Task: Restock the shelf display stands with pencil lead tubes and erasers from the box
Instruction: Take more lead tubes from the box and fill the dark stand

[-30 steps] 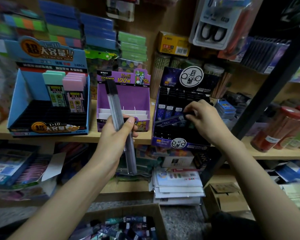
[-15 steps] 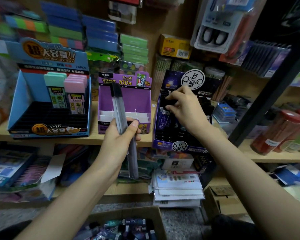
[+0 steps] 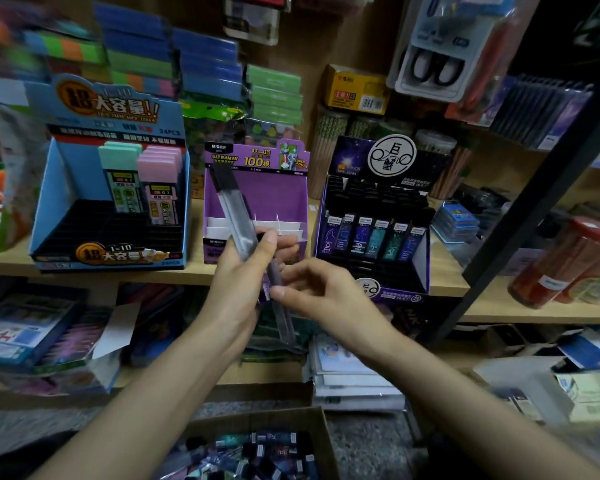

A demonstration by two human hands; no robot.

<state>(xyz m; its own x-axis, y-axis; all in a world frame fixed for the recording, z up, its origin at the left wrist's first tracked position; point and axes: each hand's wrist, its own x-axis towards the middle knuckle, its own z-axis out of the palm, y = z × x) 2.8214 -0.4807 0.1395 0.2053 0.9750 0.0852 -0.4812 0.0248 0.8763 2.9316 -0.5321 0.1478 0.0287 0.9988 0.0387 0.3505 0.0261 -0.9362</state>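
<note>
**Bottom centre, nearest you.** The box (image 3: 257, 421) is open, with loose tubes (image 3: 257, 448) heaped inside. Plenty of stock is not yet shelved.

**Centre, left of middle.** Your left hand (image 3: 236, 296) has its fingers wrapped round a bundle of long clear tubes (image 3: 234, 209). The bundle is tilted, its top end leaning to the upper left in front of the purple stand. Its bottom end hangs below the shelf edge.

**Centre, right of middle.** Your right hand (image 3: 329, 299) is just beside the left. Thumb and forefinger are narrowed on the lower part of the bundle. They appear to pinch one tube, though blur there leaves it unsure.

**Mid-frame, behind the hands.** The purple stand (image 3: 278, 192) sits on the shelf (image 3: 174, 273). It has white dividers and no stock visible in its compartments, so it is all left to fill.

**Right of centre.** The dark stand (image 3: 354, 159) has one row of tubes (image 3: 371, 237) upright across its middle. The slots before and behind look vacant, so count it as partly filled.

**Left of frame.** The blue stand (image 3: 66, 188) holds green packs (image 3: 120, 161) and pink packs (image 3: 160, 168) at the back. The black slots in front are unfilled.

**Status, as judged.** You are early in the job. You have the bundle in hand, most likely bound for the purple stand, and three stands still want stock.
</note>
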